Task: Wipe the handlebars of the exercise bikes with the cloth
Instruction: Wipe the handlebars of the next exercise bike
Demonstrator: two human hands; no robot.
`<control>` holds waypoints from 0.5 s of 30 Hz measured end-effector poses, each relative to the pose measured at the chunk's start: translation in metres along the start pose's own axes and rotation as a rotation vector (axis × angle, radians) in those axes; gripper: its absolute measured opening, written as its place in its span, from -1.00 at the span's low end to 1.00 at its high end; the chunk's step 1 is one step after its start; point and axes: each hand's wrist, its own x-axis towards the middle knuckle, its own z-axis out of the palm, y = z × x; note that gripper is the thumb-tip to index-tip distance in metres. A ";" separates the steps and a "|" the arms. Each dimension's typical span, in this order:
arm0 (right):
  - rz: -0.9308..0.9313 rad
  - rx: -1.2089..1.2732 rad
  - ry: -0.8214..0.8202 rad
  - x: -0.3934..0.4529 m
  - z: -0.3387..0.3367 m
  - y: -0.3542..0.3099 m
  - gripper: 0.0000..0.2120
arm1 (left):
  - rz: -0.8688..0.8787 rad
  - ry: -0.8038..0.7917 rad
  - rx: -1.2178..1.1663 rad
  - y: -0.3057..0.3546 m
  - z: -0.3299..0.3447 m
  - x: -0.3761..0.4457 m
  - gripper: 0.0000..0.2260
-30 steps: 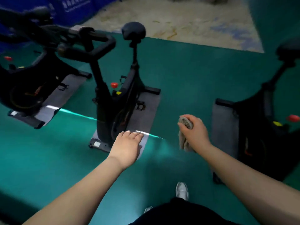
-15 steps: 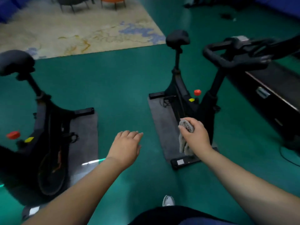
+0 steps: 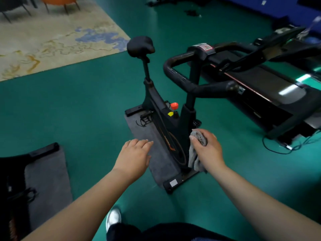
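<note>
A black exercise bike (image 3: 166, 122) stands straight ahead on a grey mat (image 3: 151, 146). Its looped black handlebars (image 3: 194, 84) curve above and to the right of its frame, with a black saddle (image 3: 140, 45) behind. My right hand (image 3: 207, 150) grips a bunched grey cloth (image 3: 194, 153) in front of the bike's lower frame, well below the handlebars. Left of the mat hovers my left hand (image 3: 134, 156), flat, fingers straight, holding nothing.
A treadmill (image 3: 271, 82) lies close on the right, with cables (image 3: 284, 146) on the green floor by its end. Another bike (image 3: 13, 186) on a grey mat sits at the lower left. A beige rug (image 3: 52, 37) and chairs (image 3: 57, 2) are at the back left.
The view has swung right, from the earlier bikes to this one, which now sits centred and closer. Both hands keep their pose, the right still holding the cloth.
</note>
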 end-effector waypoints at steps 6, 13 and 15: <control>0.078 0.075 0.217 0.026 0.017 -0.005 -0.93 | 0.214 0.071 -0.046 -0.021 -0.007 0.071 -0.57; 0.247 0.174 0.555 0.032 0.044 -0.034 -0.89 | 0.626 0.142 -0.197 -0.047 -0.041 0.148 -0.69; 0.287 0.208 0.655 0.030 0.048 -0.042 -0.89 | 0.747 0.192 -0.276 -0.048 -0.057 0.161 -0.72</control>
